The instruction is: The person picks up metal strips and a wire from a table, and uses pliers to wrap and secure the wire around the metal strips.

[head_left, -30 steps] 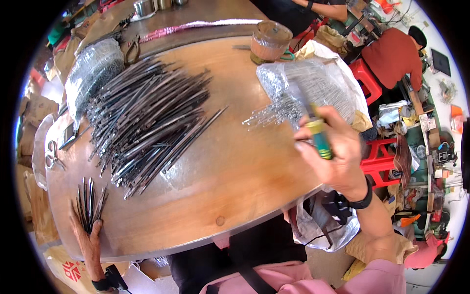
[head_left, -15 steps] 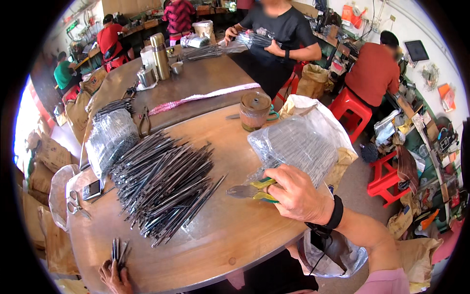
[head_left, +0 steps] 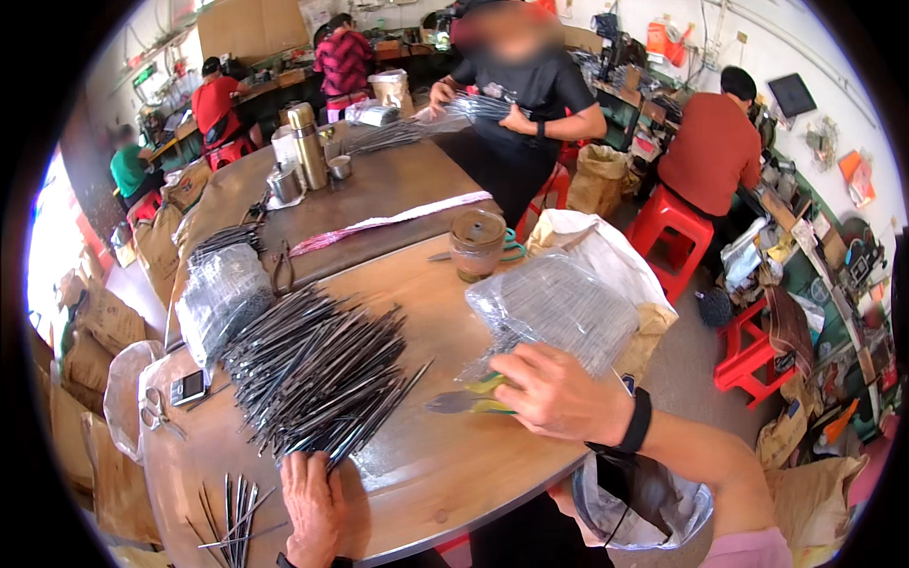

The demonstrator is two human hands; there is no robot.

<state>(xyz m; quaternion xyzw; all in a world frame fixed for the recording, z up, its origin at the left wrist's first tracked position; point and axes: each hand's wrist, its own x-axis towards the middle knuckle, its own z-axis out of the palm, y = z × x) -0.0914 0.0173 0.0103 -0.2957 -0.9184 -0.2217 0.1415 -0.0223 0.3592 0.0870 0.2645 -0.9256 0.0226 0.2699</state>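
My right hand (head_left: 554, 393) grips a pair of pliers (head_left: 454, 402) with yellow-green handles, its grey jaws pointing left above the table. A large heap of thin dark rods (head_left: 317, 360) lies at the middle left of the wooden table. My left hand (head_left: 315, 506) is at the heap's near end, its fingers stretched side by side and touching the rod tips. Whether any rod lies under those fingers is hidden. Left of this hand, several loose rods (head_left: 237, 516) lie crossed near the table's edge. A clear plastic bag of thin grey rods (head_left: 559, 303) rests beyond my right hand.
A brown lidded jar (head_left: 476, 244) stands at the table's far side. Scissors (head_left: 154, 414), a small device with a screen (head_left: 189, 388) and another plastic-wrapped bundle (head_left: 225, 293) are at the left. Across the table, a person (head_left: 521, 104) holds rods. Red stools (head_left: 670, 232) stand to the right.
My left hand has let go of a few rods, now lying near the table's edge, and moved right to the heap. My right hand still holds the pliers, slightly shifted left.
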